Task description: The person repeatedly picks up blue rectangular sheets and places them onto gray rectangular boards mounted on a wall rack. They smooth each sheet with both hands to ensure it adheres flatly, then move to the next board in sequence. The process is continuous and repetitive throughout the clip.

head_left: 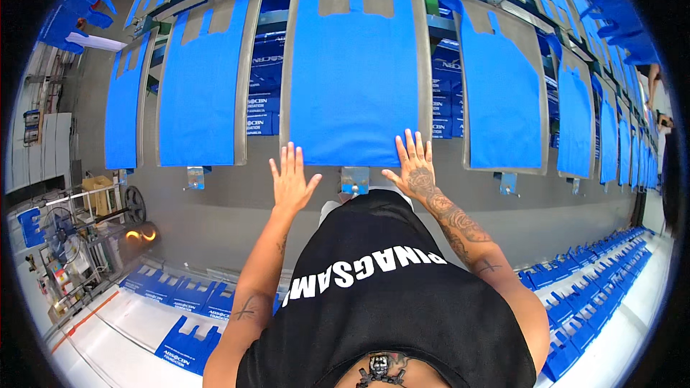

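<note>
A blue fabric bag (pixel 352 93) with cut-out handles lies flat on a grey board (pixel 334 1) straight in front of me. My left hand (pixel 292 178) is spread open at the bag's near left corner, its fingertips on or just beside the edge. At the near right corner, my right hand (pixel 412 165) also lies open, fingers stretched over the bag's edge and the board's rim. Slight wrinkles run across the cloth near my right fingers. Neither hand grips anything. Below the board's near edge, a metal bracket (pixel 354 179) sticks out between my hands.
More boards carry blue bags, one to the left (pixel 201 93) and one to the right (pixel 503 93), whose bag has a folded upper right side. Printed blue bags (pixel 188 345) lie on a white surface behind me. Machinery (pixel 79 244) stands at left; another person's arm (pixel 653 85) shows far right.
</note>
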Available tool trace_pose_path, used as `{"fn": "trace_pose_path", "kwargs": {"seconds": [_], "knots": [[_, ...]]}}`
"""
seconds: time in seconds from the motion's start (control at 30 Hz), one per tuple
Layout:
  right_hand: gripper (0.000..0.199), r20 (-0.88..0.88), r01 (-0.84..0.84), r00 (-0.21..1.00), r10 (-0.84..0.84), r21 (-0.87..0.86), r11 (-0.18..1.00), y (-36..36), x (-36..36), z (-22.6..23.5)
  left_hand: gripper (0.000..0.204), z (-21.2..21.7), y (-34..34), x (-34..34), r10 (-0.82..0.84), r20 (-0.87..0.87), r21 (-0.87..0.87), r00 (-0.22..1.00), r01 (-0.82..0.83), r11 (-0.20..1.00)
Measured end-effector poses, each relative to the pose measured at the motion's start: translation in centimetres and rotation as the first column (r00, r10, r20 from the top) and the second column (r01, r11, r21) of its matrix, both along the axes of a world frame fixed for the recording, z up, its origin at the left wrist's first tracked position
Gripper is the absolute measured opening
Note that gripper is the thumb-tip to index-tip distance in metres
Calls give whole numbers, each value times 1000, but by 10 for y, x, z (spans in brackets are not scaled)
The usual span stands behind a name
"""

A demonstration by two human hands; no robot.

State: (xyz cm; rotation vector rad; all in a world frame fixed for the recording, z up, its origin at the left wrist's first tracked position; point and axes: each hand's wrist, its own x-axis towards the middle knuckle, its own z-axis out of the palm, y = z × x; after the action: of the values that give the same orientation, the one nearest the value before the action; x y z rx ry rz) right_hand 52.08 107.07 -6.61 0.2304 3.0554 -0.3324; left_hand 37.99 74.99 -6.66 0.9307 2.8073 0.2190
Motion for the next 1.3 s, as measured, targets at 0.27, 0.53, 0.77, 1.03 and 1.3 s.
{"fn": "trace_pose_path", "kwargs": {"seconds": [0.27,0.53,0.77,1.03,1.3], "knots": [[86,-23,130,991,-130,-5,992,38,75,26,75,7,62,21,-78,-105,150,991,94,984],[34,-446,418,722,-528,-327,848,212,151,47,56,19,111,28,-14,-132,114,991,29,993],[26,-245,343,874,-419,-299,891,333,184,38,43,45,338,119,-465,-46,448,884,434,781],[48,22,11,1000,-2,-396,918,383,176,44,27,41,408,144,-400,45,360,916,358,861],[68,-11,-184,983,186,-189,964,404,166,51,13,60,451,142,-65,319,576,945,-139,805]]}}
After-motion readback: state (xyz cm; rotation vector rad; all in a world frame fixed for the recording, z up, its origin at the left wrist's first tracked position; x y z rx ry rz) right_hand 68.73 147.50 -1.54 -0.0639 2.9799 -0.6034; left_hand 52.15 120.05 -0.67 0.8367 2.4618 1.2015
